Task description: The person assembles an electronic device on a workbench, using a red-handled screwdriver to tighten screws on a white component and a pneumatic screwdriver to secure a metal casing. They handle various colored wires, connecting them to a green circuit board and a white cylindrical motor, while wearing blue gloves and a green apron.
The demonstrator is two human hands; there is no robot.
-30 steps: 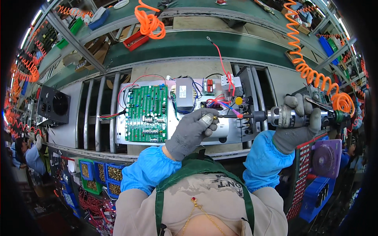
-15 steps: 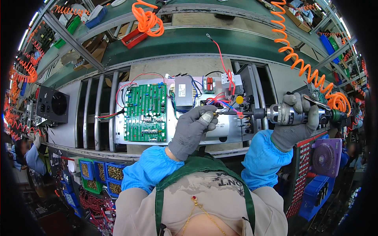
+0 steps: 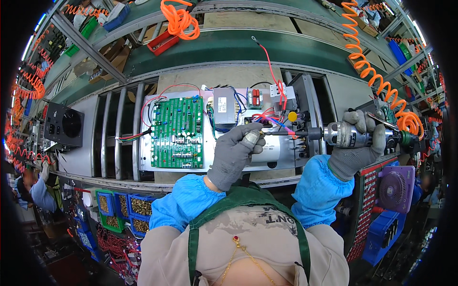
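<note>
My right hand (image 3: 359, 136), in a grey glove, is wrapped round a silver power screwdriver (image 3: 341, 135) held level. Its long dark bit (image 3: 284, 135) points left. My left hand (image 3: 234, 151), also gloved, is closed in a pinch at the bit's tip. A small brass-coloured piece (image 3: 261, 135) barely shows between finger and thumb; its exact kind is hidden. Beneath both hands lies an open metal chassis (image 3: 217, 159). It carries a green circuit board (image 3: 176, 133), a grey transformer (image 3: 224, 107) and a white cylinder (image 3: 263, 155). Red and blue wires (image 3: 274, 120) run behind the bit.
A coiled orange hose (image 3: 365, 71) hangs at the right. Steel rollers (image 3: 118, 133) lie left of the chassis, with a black-fan metal unit (image 3: 64, 126) beyond. Blue bins of brass parts (image 3: 140, 206) stand at the lower left, a purple fan (image 3: 393, 189) at the right.
The left hand and bit tip have risen slightly in the picture, and the bit is more level. The hose has swung right. Both hands keep their grip.
</note>
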